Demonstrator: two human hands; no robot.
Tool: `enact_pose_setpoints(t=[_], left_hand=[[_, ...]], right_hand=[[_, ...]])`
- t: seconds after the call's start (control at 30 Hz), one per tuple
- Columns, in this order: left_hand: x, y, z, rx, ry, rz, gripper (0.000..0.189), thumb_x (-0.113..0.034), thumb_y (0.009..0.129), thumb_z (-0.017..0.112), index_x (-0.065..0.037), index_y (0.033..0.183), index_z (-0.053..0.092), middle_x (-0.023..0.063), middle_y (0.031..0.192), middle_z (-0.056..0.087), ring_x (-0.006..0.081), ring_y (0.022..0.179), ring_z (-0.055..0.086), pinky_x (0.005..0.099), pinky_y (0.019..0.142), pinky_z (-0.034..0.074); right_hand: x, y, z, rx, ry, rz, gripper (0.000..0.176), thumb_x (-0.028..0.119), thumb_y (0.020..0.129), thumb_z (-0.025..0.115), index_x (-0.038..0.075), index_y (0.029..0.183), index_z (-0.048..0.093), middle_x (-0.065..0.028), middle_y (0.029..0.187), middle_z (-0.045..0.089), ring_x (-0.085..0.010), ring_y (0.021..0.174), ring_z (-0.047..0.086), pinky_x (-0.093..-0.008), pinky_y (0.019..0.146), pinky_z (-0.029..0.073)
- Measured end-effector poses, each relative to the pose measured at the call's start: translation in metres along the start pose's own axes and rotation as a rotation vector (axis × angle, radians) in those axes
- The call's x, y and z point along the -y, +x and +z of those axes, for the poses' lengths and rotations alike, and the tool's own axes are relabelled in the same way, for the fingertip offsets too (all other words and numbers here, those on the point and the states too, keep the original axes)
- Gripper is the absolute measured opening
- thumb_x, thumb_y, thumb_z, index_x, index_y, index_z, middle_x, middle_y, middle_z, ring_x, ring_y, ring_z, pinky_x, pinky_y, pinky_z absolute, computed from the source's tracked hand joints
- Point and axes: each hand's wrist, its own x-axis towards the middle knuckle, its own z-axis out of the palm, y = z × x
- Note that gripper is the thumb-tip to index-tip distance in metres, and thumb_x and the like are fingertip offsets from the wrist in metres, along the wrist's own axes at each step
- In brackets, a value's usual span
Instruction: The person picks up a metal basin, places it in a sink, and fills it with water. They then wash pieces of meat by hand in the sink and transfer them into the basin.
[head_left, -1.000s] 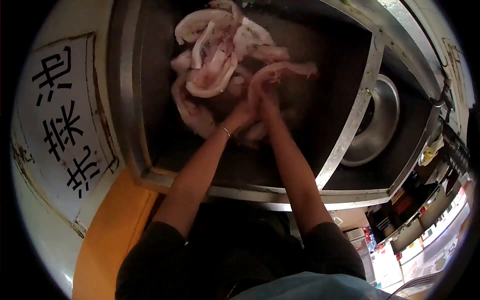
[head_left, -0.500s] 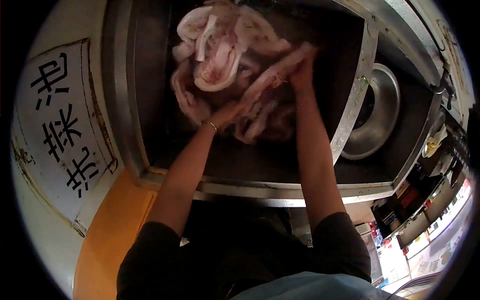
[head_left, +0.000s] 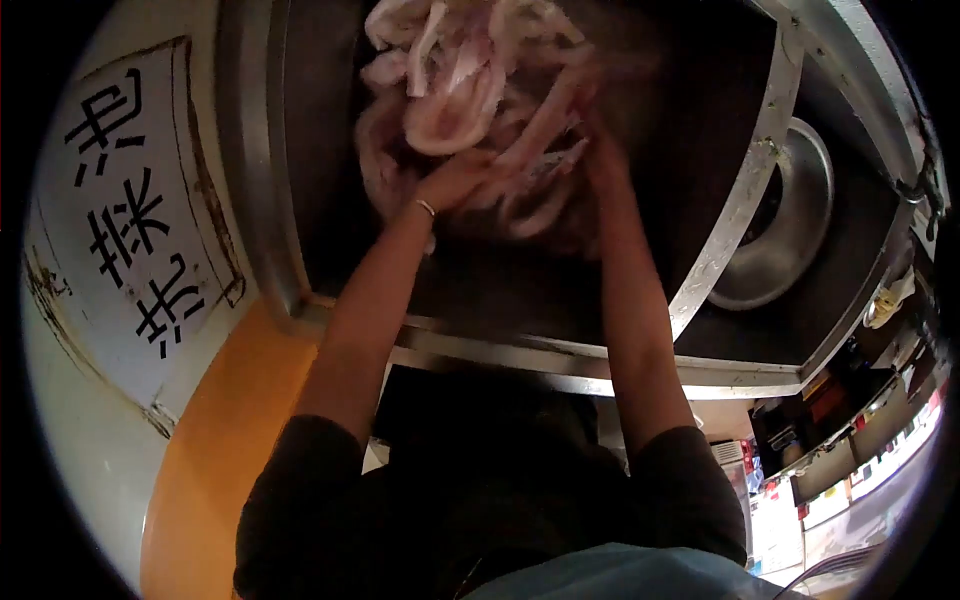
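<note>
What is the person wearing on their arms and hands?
No gloves: the left hand and right hand are bare. A thin bracelet circles the left wrist. Short dark sleeves cover only the upper arms.

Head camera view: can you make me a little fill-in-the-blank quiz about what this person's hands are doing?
The left hand and right hand are both in the pile of meat strips, which lies in the steel ____.
A thin bracelet circles the ____ wrist.
The metal bowl sits to the ____ of the meat strips.
Missing words: sink; left; right.
</note>
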Motion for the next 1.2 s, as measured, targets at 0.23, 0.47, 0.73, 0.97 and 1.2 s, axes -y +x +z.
enact_pose_setpoints(t=[0.23,0.47,0.73,0.97,1.2], left_hand=[[-0.014,0.018,0.026,0.009,-0.642,0.032,0.034,-0.023,0.077,0.058,0.002,0.101,0.053,0.0046,0.089,0.057,0.0113,0.079,0.052,0.0238,0.072,0.041],[-0.006,0.024,0.036,-0.177,-0.627,0.068,0.034,-0.019,0.078,0.055,-0.001,0.107,0.05,0.0047,0.096,0.055,0.0127,0.084,0.052,0.0249,0.074,0.043],[0.03,0.04,0.041,-0.272,-0.753,0.112,0.044,-0.01,0.076,0.054,-0.003,0.116,0.04,0.0058,0.107,0.049,0.0135,0.094,0.049,0.0258,0.078,0.042],[0.03,0.036,0.032,-0.084,-0.886,0.054,0.041,-0.009,0.076,0.053,-0.004,0.115,0.041,0.0052,0.103,0.051,0.0157,0.09,0.051,0.0272,0.076,0.043],[-0.003,0.007,0.02,0.085,-0.694,0.166,0.034,-0.017,0.076,0.055,0.001,0.105,0.051,0.0047,0.093,0.057,0.0147,0.084,0.054,0.0272,0.073,0.044]], right_hand=[[-0.017,-0.02,0.0,0.078,0.418,0.143,0.04,0.028,0.083,0.048,0.006,0.116,0.042,-0.0076,0.113,0.048,-0.0237,0.103,0.045,-0.0377,0.088,0.035],[-0.057,-0.021,-0.035,0.146,0.155,0.293,0.042,0.017,0.074,0.056,0.006,0.113,0.045,-0.0085,0.113,0.047,-0.0228,0.1,0.047,-0.0365,0.083,0.04],[-0.061,-0.031,0.003,-0.058,-0.636,0.126,0.026,0.013,0.076,0.053,0.002,0.1,0.054,-0.0053,0.081,0.056,-0.0125,0.069,0.052,-0.0242,0.062,0.042],[-0.044,-0.039,0.007,0.01,-0.608,0.033,0.022,0.012,0.076,0.056,0.003,0.096,0.055,-0.0035,0.082,0.057,-0.012,0.066,0.052,-0.0234,0.056,0.042],[0.047,-0.08,0.039,-0.222,-0.637,-0.366,0.015,0.012,0.075,0.059,0.002,0.086,0.058,-0.0041,0.078,0.058,-0.01,0.069,0.054,-0.0217,0.062,0.043]])
